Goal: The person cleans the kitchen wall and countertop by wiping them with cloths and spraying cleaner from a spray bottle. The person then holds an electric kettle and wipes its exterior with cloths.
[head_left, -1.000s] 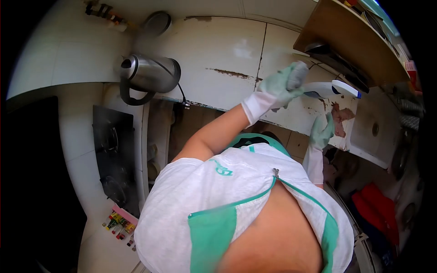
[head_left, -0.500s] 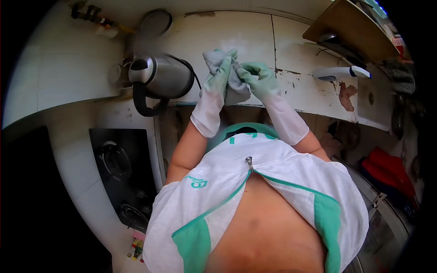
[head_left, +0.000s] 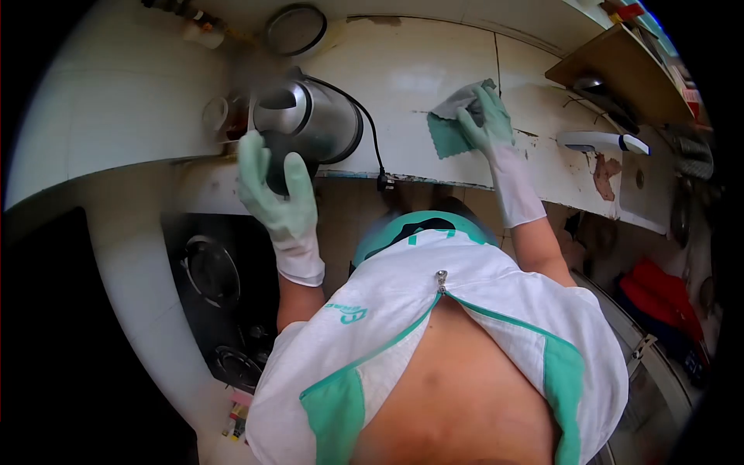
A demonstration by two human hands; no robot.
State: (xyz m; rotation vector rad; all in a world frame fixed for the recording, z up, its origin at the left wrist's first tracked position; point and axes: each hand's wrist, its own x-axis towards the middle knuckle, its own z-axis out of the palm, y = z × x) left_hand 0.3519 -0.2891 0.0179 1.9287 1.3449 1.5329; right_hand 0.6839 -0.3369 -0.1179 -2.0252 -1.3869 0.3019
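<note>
My left hand (head_left: 280, 198), in a pale green and white rubber glove, is raised with fingers apart beside the handle of a steel electric kettle (head_left: 322, 120). Whether it touches the handle is unclear. My right hand (head_left: 490, 124), gloved the same way, presses a grey and green cloth (head_left: 449, 133) on the white countertop (head_left: 403, 147), its fingers bent over the cloth. The kettle's black cord (head_left: 372, 124) runs to a plug (head_left: 384, 183) hanging at the counter's front edge.
A white spray bottle (head_left: 601, 142) lies right of the cloth, near a reddish-brown worn patch (head_left: 606, 177) and a sink (head_left: 645, 190). A round lid (head_left: 296, 31) stands behind the kettle. The black stove (head_left: 213, 271) is at the left, a wooden shelf (head_left: 620, 74) at the back right.
Both hands were together on the cloth half a second ago. The left has let go and moved left to the kettle; the right has moved right with the cloth, which is now partly spread.
</note>
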